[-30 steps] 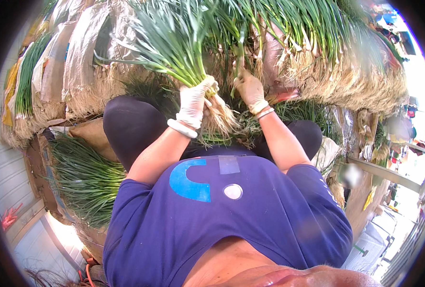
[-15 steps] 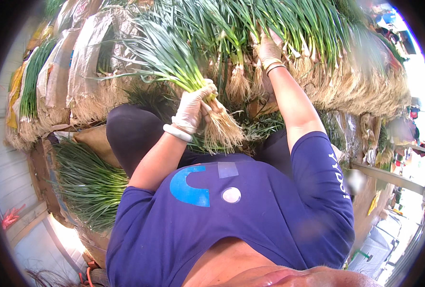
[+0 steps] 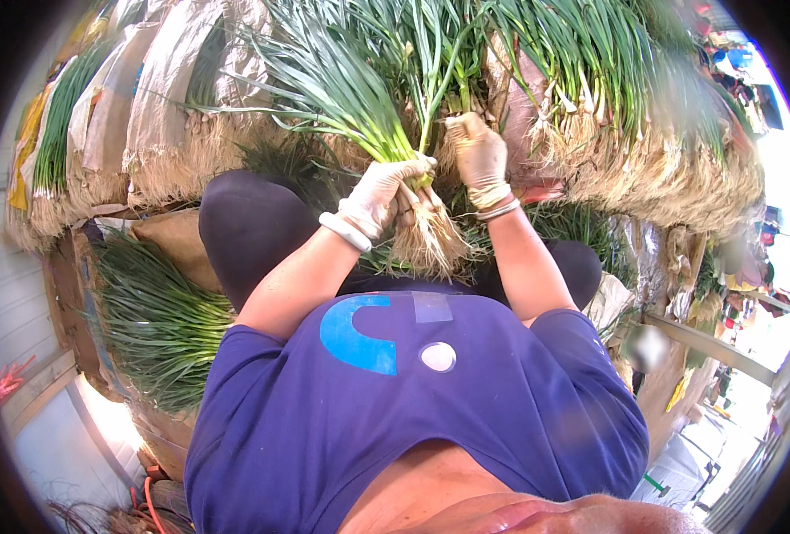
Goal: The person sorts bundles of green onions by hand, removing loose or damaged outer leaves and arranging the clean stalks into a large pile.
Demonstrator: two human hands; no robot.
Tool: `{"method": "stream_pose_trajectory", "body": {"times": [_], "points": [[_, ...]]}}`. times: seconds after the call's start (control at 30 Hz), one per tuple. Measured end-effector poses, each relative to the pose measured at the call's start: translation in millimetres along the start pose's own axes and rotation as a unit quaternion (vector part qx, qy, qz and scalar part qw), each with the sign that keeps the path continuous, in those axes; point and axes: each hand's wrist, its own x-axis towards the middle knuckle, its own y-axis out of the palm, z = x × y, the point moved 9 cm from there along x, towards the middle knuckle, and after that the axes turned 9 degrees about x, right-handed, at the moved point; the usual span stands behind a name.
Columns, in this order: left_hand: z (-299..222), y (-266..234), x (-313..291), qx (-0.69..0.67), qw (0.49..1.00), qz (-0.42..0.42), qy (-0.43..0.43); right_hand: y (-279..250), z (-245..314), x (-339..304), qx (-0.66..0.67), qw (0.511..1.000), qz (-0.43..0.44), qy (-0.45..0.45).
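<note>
My left hand [image 3: 386, 191], in a pale glove, is wrapped round a bunch of green garlic [image 3: 364, 107] just above its roots. The long flat leaves spread up and to the left, and the pale stringy roots [image 3: 431, 236] hang down to the right of the fist. Close to the right of the bunch is my gloved right hand [image 3: 479, 160], its fingers curled together beside an upright stalk. What those fingers hold, if anything, is hidden. Beyond the hands lies a large heap of green garlic [image 3: 582, 71], roots toward me.
Pale woven sacks [image 3: 168, 84] cover more rooted stalks at the far left. Another pile of greens [image 3: 155, 320] lies low at my left, by a tan sack [image 3: 181, 249]. My bent knees [image 3: 253, 222] flank the work. A metal rail [image 3: 715, 347] runs at the right.
My right hand has come back from the heap toward the held bunch, and a pinkish sheet shows where stalks lay. My left hand has shifted slightly right with the bunch.
</note>
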Motion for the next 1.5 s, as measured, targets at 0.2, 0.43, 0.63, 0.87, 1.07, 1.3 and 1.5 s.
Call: {"method": "stream_pose_trajectory", "body": {"times": [0.2,0.43,0.63,0.87,1.07,1.3,1.5], "points": [[-7,-4,-3,-0.115,0.993,0.017,0.02,63,-101,-102,-0.197,0.863,0.466,0.005],[-43,9,-20,-0.124,0.981,0.058,0.138,1,-57,19,-0.033,0.975,0.158,0.151],[-30,-6,-2,-0.082,0.993,0.035,0.081,20,-93,69,-0.018,0.992,0.041,0.121],[-6,-7,6,-0.073,0.995,0.073,0.014,3,46,-40,0.2,0.976,0.078,-0.044],[-1,-3,7,-0.14,0.989,0.033,0.02,84,-6,-27,0.588,0.694,0.256,0.328],[5,-10,5,-0.158,0.986,0.044,0.003,99,5,-33,0.612,0.671,0.221,0.356],[-3,6,-2,-0.132,0.989,0.072,0.009,102,10,-50,0.682,0.567,0.215,0.409]]}}
